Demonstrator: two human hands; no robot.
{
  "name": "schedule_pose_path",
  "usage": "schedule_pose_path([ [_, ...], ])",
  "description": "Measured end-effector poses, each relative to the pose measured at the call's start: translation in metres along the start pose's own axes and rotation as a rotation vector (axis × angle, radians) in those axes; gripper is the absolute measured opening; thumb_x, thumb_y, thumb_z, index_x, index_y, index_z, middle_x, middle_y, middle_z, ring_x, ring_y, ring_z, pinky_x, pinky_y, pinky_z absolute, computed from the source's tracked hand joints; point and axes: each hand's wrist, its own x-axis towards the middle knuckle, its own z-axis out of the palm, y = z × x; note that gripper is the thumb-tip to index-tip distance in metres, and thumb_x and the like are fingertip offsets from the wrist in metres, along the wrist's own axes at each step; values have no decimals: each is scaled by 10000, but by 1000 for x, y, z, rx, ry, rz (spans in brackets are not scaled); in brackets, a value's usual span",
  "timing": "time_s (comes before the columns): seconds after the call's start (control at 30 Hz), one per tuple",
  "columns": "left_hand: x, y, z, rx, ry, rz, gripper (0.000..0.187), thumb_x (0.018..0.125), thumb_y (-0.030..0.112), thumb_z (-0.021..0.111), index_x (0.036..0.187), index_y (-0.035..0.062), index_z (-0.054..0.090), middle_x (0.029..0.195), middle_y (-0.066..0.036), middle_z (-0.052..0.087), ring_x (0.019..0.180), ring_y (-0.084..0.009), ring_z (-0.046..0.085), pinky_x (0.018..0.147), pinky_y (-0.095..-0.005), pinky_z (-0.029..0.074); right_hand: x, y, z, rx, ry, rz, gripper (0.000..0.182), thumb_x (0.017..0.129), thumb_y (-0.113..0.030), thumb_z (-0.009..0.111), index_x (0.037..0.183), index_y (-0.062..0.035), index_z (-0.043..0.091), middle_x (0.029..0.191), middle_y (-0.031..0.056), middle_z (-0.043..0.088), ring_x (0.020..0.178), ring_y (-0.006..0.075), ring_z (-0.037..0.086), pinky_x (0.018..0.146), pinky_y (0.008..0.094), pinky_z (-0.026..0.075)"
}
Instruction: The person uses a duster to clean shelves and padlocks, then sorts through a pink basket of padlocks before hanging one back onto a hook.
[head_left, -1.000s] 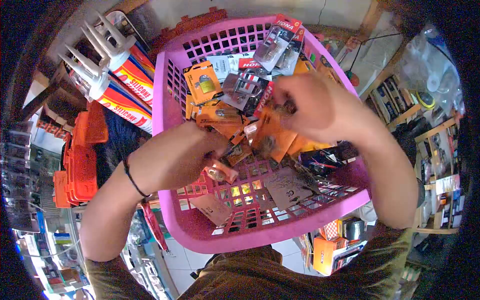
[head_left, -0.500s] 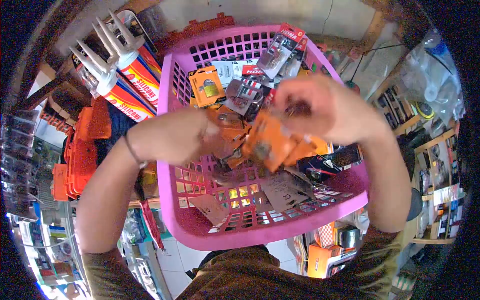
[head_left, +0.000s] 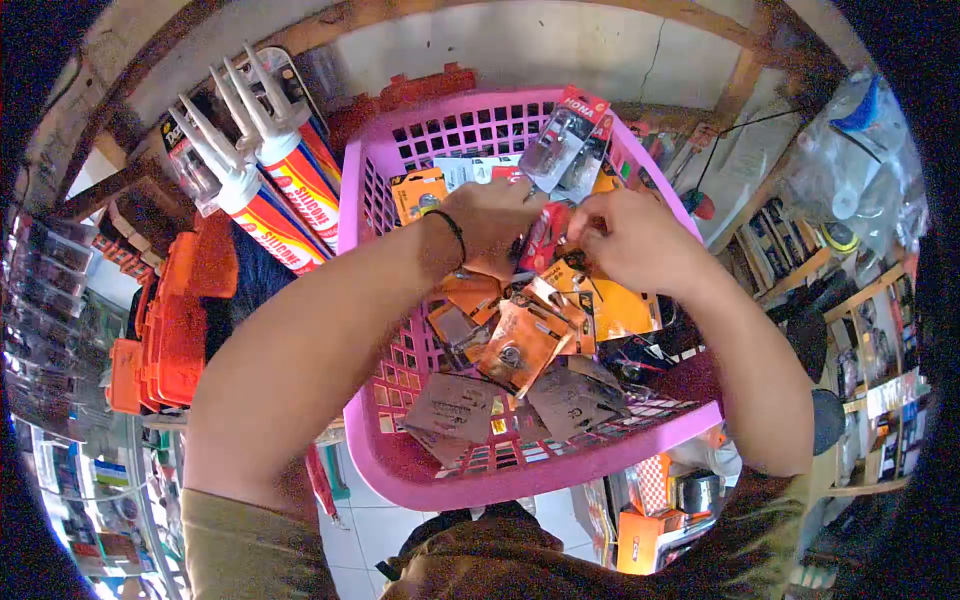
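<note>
My left hand (head_left: 492, 222) reaches over the packs in the pink plastic basket (head_left: 540, 480), its fingers curled and partly hidden; what they grip does not show. Opposite it, my right hand (head_left: 635, 235) has its thumb and fingers pinched at the edge of a red-and-black blister pack (head_left: 543, 238). Below both hands, several orange carded packs (head_left: 523, 345) lie in a loose heap. Grey-brown cards (head_left: 575, 402) rest lower in the basket. Clear-fronted HONA packs (head_left: 567, 140) lean at the far side. An orange pack (head_left: 418, 192) lies beside my left wrist.
Silicone tubes (head_left: 290, 195) with long nozzles stand left of the basket, above an orange plastic case (head_left: 180, 320). Shelves of goods (head_left: 870, 350) line the right side. Plastic bags (head_left: 855, 150) hang at the upper right. An orange box (head_left: 640, 540) sits below the basket.
My left hand has moved up and right, deeper over the basket. My right hand has shifted down slightly. The orange pack blurred between them now lies on the heap.
</note>
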Motion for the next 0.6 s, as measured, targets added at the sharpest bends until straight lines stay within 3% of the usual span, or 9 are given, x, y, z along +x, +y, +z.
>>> schedule_pose_path([
  [0.03,3,0,-5,12,-89,-71,538,588,314,679,1050,91,518,870,-151,552,848,-294,573,648,-418,484,-1,0,0,-2,6,5,132,746,-86,507,784,-9,607,742,134,623,711,244,611,662,343,460],
  [0.1,-8,-2,-27,-260,3,-155,482,552,262,674,943,21,529,886,-168,569,868,-326,563,739,-413,471,-3,-3,2,52,16,49,122,741,-85,515,780,-6,599,736,133,621,713,254,610,676,341,461],
  [0.17,-1,-20,-12,-401,265,-277,503,561,295,674,961,27,529,868,-185,566,874,-339,549,780,-399,446,-2,-2,4,40,40,53,117,736,-87,522,782,-8,595,734,134,620,710,252,610,676,345,461],
  [0.3,-9,-23,-15,-478,492,-346,417,614,329,660,895,36,568,839,-192,564,842,-337,542,798,-388,421,2,0,5,-47,46,1,110,722,-82,543,794,-11,586,726,135,615,694,254,607,671,351,463],
  [0.37,-10,-24,-18,-461,490,-377,386,627,334,664,863,39,583,854,-188,570,849,-325,550,787,-383,429,3,-3,7,-60,53,-5,107,719,-79,546,791,-10,583,723,135,613,687,256,606,663,352,464],
  [0.43,-10,-27,-18,-448,448,-449,544,633,400,685,954,-15,543,910,-205,583,840,-318,577,770,-368,448,5,-4,9,-72,62,-13,104,717,-75,549,789,-9,580,720,135,611,680,259,604,655,353,465],
  [0.6,-9,-32,-17,-507,467,-476,530,621,382,706,937,-15,553,909,-191,589,852,-305,576,767,-359,451,24,-1,18,-167,-67,-134,131,715,-98,576,814,-13,583,690,125,598,684,266,603,638,368,464],
])
